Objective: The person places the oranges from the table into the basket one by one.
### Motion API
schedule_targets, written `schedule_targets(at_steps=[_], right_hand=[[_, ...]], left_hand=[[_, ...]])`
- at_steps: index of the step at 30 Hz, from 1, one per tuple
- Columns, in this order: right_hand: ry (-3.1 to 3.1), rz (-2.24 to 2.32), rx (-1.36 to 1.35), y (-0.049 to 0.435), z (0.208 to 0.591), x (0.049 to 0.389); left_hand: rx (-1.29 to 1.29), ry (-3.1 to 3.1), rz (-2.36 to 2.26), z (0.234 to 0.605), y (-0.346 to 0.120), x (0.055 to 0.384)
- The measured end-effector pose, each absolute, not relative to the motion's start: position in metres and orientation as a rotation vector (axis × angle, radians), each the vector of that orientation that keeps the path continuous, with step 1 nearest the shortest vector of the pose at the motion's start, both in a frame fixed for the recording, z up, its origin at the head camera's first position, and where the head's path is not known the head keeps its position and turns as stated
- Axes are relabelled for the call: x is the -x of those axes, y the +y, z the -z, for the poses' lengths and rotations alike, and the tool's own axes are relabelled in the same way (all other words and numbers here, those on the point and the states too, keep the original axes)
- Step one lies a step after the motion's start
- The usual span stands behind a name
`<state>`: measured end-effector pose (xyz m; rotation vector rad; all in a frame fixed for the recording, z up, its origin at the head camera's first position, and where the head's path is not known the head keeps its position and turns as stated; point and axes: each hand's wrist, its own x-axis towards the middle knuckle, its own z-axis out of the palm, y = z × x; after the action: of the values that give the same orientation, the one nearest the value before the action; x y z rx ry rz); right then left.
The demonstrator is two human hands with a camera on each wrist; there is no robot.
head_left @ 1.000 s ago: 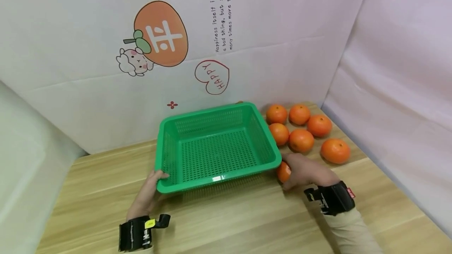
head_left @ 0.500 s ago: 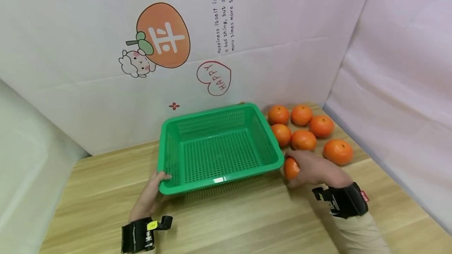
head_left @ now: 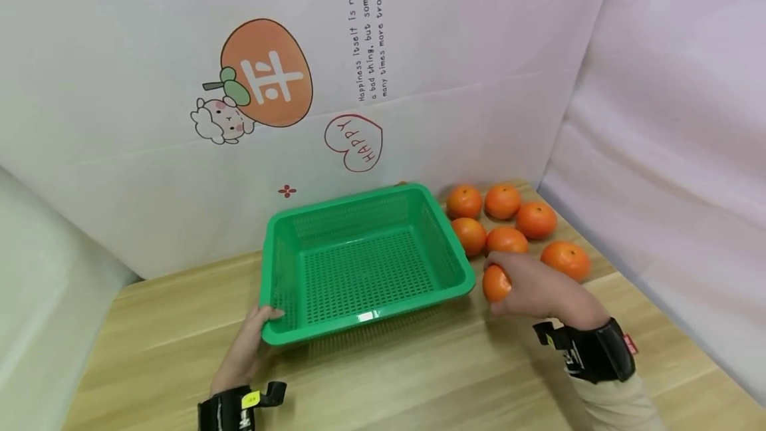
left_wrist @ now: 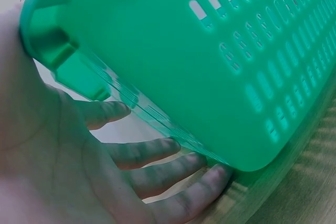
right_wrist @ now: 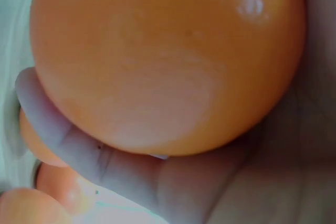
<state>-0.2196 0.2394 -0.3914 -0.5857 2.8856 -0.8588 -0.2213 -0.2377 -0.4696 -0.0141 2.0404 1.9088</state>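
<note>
My left hand (head_left: 244, 344) holds the near left corner of a green plastic basket (head_left: 366, 317). Its thumb lies over the rim, and in the left wrist view the fingers (left_wrist: 152, 153) reach along the outside of the basket wall (left_wrist: 142, 56). My right hand (head_left: 541, 290) grips a mandarin orange (head_left: 496, 283) just right of the basket's near right corner. Close up in the right wrist view, the held mandarin (right_wrist: 168, 66) sits against the palm, with a finger (right_wrist: 84, 153) curled round it. The basket's perforated floor shows nothing on it.
Several more mandarins (head_left: 507, 241) lie between the basket and the right side of the wooden table (head_left: 383, 384). One mandarin (head_left: 565, 260) sits apart, just beyond my right hand. A printed white cloth (head_left: 449, 118) hangs behind, and another cloth (head_left: 676, 218) on the right.
My right hand has drawn the gripped mandarin a little to the right, away from the basket's corner. The left hand keeps its hold on the basket. The head view has shifted slightly.
</note>
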Motion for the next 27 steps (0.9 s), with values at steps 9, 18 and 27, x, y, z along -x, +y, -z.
schedule_targets(at_steps=[9,18,27], right_hand=[[2.985,0.748,0.588,0.238,0.383,0.215],[3.043,0.766,0.674,0.239,0.38,0.214],[3.092,0.736,0.737,0.24,0.373,0.214]], left_hand=[[0.033,2.066,-1.904,0.469,-0.241,0.22],[0.036,2.032,-1.953,0.469,-0.235,0.22],[0.067,2.068,-1.945,0.47,-0.237,0.218]])
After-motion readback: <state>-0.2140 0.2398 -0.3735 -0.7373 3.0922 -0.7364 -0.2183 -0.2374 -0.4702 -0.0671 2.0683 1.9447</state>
